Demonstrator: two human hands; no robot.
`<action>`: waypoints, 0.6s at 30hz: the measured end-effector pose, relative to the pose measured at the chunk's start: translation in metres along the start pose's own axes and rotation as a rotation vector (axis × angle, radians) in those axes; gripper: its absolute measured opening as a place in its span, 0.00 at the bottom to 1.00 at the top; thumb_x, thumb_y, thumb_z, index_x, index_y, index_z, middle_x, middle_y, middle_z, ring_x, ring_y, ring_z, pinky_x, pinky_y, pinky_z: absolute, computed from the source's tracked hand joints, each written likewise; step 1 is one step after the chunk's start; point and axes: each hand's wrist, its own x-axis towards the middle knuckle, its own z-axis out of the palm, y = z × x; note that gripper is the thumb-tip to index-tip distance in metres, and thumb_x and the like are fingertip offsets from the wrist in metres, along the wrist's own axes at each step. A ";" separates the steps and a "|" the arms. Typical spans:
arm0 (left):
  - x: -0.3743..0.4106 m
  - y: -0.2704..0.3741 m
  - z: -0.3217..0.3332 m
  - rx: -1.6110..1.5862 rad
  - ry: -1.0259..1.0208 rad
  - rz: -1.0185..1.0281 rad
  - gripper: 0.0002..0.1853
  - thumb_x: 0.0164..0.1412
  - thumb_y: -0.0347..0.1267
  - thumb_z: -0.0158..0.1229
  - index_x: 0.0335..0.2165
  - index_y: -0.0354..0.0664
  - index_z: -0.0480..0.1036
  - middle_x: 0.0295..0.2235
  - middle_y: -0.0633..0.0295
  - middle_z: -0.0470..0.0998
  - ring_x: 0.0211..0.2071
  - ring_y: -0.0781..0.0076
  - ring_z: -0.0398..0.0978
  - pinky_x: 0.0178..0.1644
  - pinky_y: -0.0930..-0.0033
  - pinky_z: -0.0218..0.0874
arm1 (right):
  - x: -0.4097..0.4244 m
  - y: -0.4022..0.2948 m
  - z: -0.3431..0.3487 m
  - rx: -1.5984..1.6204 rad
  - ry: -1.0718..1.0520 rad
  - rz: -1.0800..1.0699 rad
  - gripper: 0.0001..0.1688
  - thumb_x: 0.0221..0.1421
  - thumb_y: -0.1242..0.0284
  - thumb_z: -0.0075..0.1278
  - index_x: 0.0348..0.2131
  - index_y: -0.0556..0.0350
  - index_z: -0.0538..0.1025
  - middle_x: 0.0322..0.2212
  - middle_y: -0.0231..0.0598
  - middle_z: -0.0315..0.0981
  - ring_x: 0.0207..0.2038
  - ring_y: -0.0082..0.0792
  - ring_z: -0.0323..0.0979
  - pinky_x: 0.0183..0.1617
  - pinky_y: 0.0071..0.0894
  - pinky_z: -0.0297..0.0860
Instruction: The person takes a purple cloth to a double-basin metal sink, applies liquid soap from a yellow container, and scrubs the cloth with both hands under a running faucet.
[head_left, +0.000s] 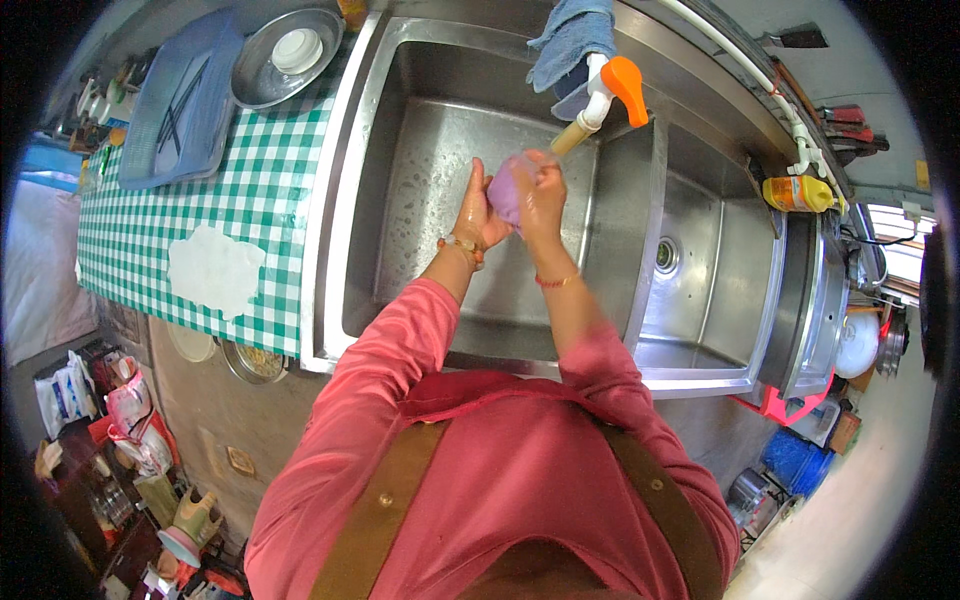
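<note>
A soft purple item, perhaps a cloth or sponge (507, 193), is between my hands over the large stainless steel sink basin (427, 247). My right hand (541, 195) grips it from the right, its fingers bunched near the tap's outlet. Palm turned inward, my left hand (481, 214) touches its left side with the thumb raised. Both hands look wet. The white tap with an orange handle (624, 90) stands just above, a tan hose end (571, 138) on its spout. Whether water runs is hard to tell.
Blue cloths (574, 37) hang behind the tap. A second basin (690, 277) lies right, with a yellow bottle (799, 194) beyond. Left, a green checked cloth (285, 202) bears a blue plastic basket (135, 161) and a metal bowl (251, 75) holding white dishes.
</note>
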 end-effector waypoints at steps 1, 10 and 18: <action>0.004 0.001 -0.007 0.039 -0.006 -0.010 0.32 0.56 0.54 0.41 0.46 0.37 0.63 0.45 0.50 0.68 0.46 0.57 0.66 0.51 0.57 0.58 | -0.023 -0.011 0.001 -0.199 -0.057 -0.132 0.17 0.46 0.66 0.52 0.34 0.59 0.69 0.30 0.45 0.70 0.36 0.47 0.70 0.41 0.46 0.65; 0.009 -0.020 0.007 0.129 -0.112 0.009 0.15 0.59 0.33 0.40 0.42 0.37 0.65 0.41 0.55 0.70 0.41 0.63 0.69 0.48 0.61 0.60 | 0.044 0.005 -0.034 -0.715 0.020 -0.336 0.11 0.42 0.69 0.53 0.25 0.59 0.70 0.22 0.48 0.66 0.32 0.48 0.66 0.36 0.43 0.62; 0.022 0.025 -0.008 0.088 -0.119 -0.052 0.11 0.58 0.30 0.39 0.37 0.38 0.66 0.38 0.56 0.71 0.39 0.64 0.70 0.45 0.62 0.61 | -0.038 -0.025 0.007 -0.391 -0.016 -0.619 0.11 0.42 0.72 0.52 0.22 0.60 0.68 0.24 0.46 0.65 0.31 0.44 0.64 0.35 0.40 0.62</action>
